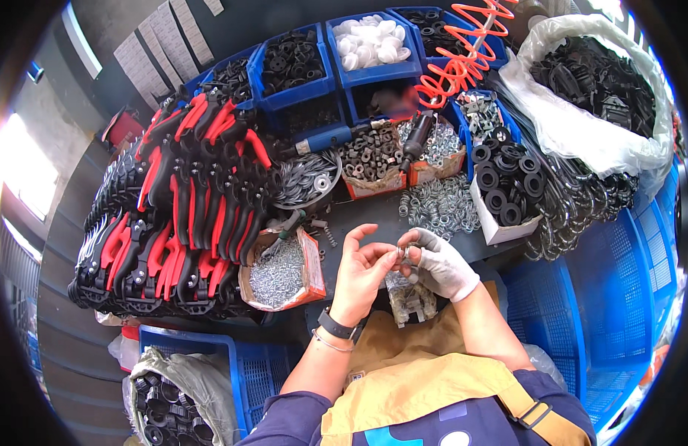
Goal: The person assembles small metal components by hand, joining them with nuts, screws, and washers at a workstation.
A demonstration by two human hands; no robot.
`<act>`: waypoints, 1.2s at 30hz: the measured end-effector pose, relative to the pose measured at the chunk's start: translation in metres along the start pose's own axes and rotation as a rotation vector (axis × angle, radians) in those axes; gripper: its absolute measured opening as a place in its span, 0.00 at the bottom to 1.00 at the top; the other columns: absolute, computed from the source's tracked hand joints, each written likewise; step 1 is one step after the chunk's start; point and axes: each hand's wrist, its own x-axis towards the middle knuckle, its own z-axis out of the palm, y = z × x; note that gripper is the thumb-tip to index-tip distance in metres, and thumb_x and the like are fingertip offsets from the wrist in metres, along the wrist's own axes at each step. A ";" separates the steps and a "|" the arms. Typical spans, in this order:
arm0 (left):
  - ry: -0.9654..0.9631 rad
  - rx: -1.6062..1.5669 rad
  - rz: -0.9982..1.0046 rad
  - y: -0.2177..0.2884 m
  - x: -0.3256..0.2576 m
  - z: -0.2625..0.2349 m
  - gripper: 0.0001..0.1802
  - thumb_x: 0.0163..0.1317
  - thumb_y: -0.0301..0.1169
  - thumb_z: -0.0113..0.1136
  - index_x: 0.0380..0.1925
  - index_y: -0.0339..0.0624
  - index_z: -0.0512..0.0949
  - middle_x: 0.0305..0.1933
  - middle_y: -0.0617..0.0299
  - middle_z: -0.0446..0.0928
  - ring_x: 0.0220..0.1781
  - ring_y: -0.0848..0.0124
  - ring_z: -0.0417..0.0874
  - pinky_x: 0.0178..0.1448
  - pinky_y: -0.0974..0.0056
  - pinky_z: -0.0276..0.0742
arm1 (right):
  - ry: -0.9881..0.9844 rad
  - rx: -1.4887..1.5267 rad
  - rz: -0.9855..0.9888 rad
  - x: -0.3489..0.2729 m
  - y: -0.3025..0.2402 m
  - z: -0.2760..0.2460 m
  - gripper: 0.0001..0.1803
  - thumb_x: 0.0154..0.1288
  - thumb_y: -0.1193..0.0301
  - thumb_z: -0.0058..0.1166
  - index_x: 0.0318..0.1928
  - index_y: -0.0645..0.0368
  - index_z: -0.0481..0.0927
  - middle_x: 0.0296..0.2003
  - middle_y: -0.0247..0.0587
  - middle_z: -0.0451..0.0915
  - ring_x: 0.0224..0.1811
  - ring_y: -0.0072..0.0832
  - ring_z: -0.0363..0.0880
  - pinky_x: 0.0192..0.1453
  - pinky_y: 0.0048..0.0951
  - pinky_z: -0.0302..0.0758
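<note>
My bare left hand (361,269) and my right hand (442,266), in a pale glove with bare fingertips, meet in front of my apron. Thumb and fingers of each are pinched together on a small shiny metal part (402,253), perhaps a ring; its exact kind is too small to tell. Just below the hands sits a metal fixture (412,299) with pale, worn blocks. Beyond my right hand lies a loose pile of metal rings (441,208). A cardboard box of small silvery rivets or pins (277,275) stands left of my left hand.
Black-and-red handled tools (188,201) are stacked at left. Blue bins (374,56) line the back, below a red coiled hose (463,59). Two power drivers (325,140) (417,141) lie over boxes of small parts. Black rings (508,178) fill a white box at right, near blue crates (589,297).
</note>
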 end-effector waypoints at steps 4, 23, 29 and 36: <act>-0.026 0.552 0.232 0.001 -0.006 0.001 0.29 0.64 0.18 0.56 0.59 0.40 0.53 0.39 0.56 0.78 0.41 0.71 0.81 0.48 0.67 0.79 | 0.108 -0.355 0.001 0.005 -0.006 0.003 0.14 0.61 0.70 0.63 0.45 0.60 0.75 0.35 0.35 0.78 0.35 0.22 0.77 0.40 0.23 0.74; -0.001 0.025 -0.351 0.003 0.036 -0.014 0.31 0.60 0.20 0.56 0.59 0.43 0.51 0.33 0.58 0.77 0.30 0.73 0.78 0.31 0.70 0.74 | 0.263 -0.869 -0.404 0.010 -0.004 0.004 0.12 0.56 0.74 0.63 0.40 0.59 0.76 0.35 0.35 0.75 0.40 0.26 0.76 0.39 0.31 0.75; -0.014 0.553 0.086 -0.010 0.026 -0.001 0.26 0.64 0.20 0.52 0.58 0.42 0.52 0.34 0.60 0.74 0.32 0.78 0.75 0.35 0.71 0.73 | 0.301 -0.544 -0.066 0.012 -0.009 0.009 0.17 0.67 0.67 0.57 0.48 0.67 0.74 0.41 0.39 0.78 0.41 0.22 0.79 0.44 0.25 0.77; -0.059 -0.007 -0.397 0.003 0.031 -0.015 0.30 0.62 0.20 0.55 0.59 0.44 0.51 0.35 0.59 0.75 0.32 0.74 0.77 0.34 0.69 0.75 | 0.026 -1.316 -0.529 0.003 -0.017 -0.001 0.11 0.56 0.75 0.60 0.40 0.61 0.79 0.41 0.42 0.80 0.40 0.32 0.81 0.41 0.31 0.80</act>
